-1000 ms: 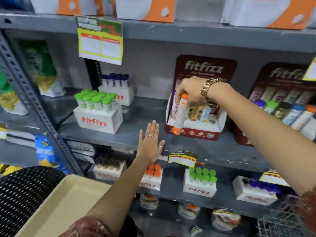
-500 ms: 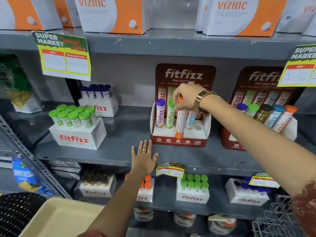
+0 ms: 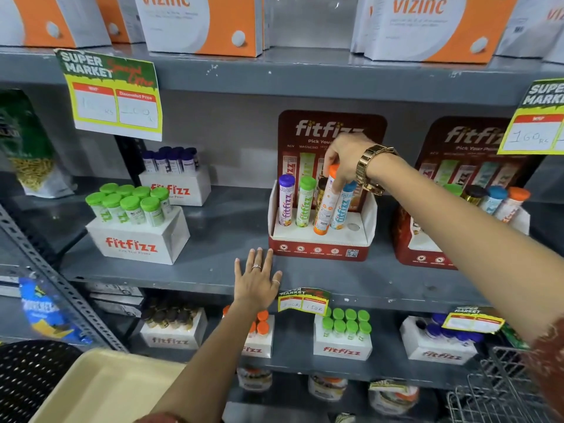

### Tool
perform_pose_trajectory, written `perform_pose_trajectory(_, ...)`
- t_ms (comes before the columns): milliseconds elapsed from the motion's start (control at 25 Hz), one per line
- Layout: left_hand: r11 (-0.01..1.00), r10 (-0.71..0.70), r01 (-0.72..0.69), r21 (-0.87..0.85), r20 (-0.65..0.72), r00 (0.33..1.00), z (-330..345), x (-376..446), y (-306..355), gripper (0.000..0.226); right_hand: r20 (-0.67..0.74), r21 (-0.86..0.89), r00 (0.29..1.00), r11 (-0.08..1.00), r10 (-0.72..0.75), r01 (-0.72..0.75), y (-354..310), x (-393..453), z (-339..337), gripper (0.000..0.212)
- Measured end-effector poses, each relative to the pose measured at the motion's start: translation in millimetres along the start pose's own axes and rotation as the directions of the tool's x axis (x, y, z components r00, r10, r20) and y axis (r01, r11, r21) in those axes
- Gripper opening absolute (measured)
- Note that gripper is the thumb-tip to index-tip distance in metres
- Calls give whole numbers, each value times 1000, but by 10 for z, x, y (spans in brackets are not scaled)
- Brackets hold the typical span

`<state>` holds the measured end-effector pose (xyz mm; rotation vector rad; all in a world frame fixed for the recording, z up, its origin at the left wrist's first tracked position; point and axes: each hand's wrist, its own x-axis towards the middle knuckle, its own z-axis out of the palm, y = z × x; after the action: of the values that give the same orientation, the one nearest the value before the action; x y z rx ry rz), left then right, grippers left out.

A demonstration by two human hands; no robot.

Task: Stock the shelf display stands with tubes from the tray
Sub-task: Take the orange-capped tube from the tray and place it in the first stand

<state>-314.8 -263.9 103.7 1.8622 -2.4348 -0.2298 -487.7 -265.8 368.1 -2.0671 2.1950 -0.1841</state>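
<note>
My right hand (image 3: pixel 346 160) grips the cap end of an orange-capped white tube (image 3: pixel 325 206), which leans in front of the red fitfizz display stand (image 3: pixel 320 250) on the middle shelf, its bottom at the stand's white top. A purple-capped tube (image 3: pixel 286 199), a green-capped tube (image 3: pixel 305 201) and a blue-capped tube (image 3: pixel 342 206) stand in that stand; one round hole (image 3: pixel 353 227) at its right shows. My left hand (image 3: pixel 258 280) lies flat with fingers spread on the shelf edge below the stand. The beige tray (image 3: pixel 100 389) sits at the bottom left, its visible part bare.
A second red stand (image 3: pixel 427 254) holds tubes to the right. White fitfizz boxes of green-capped (image 3: pixel 137 239) and purple-capped tubes (image 3: pixel 177 187) sit left. Price cards hang from shelf edges. A wire basket (image 3: pixel 500 389) is at the bottom right, a black perforated surface (image 3: pixel 27 377) at the bottom left.
My right hand has carried the orange-capped tube from in front of the stand down to the stand's top beside the blue-capped tube. The left hand stays on the shelf edge. The view tilted up.
</note>
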Motion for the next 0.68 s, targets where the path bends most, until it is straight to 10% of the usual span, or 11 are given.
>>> perform_pose_trajectory(680,1000,6,-6,15,-8,1000,54,30,-25,59,-1,-12,998,998,60,-60,201,114,-5,30)
